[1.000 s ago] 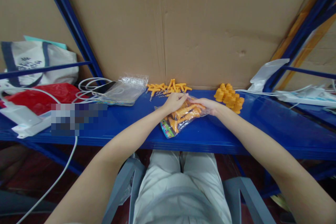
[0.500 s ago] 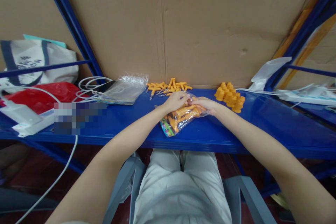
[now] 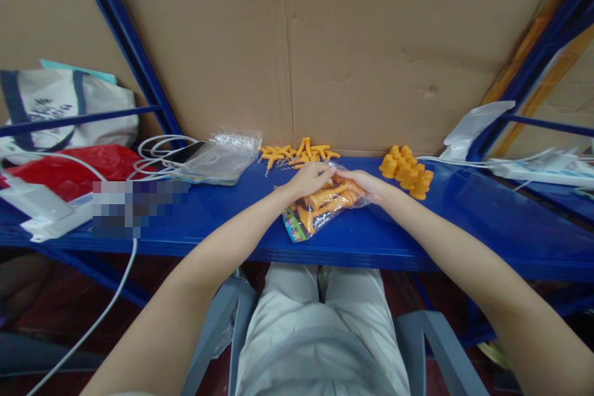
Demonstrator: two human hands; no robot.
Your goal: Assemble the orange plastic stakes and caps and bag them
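Note:
A clear plastic bag (image 3: 325, 203) with several orange plastic parts inside and a colourful printed strip at its near left end lies on the blue table. My left hand (image 3: 314, 178) is closed on the bag's far edge, fingers bent inward. On the other side my right hand (image 3: 362, 182) grips the bag's far right end, its fingers partly hidden by the plastic. Just beyond my left hand lie several loose orange forked pieces (image 3: 307, 151) with small metal springs (image 3: 281, 164) beside them. To the right stand several orange cup-shaped pieces (image 3: 404, 168) in rows.
Flat clear bags (image 3: 227, 158) are piled at the left, by white cables (image 3: 160, 151) and a power strip (image 3: 60, 216). A red bag (image 3: 83, 167) and a canvas tote (image 3: 88, 105) lie farther left. Blue posts (image 3: 125, 43) and a cardboard wall (image 3: 297, 49) bound the table (image 3: 464, 216).
My fingers have shifted slightly at the bag's far edge. The bag and the loose orange pieces stay in place.

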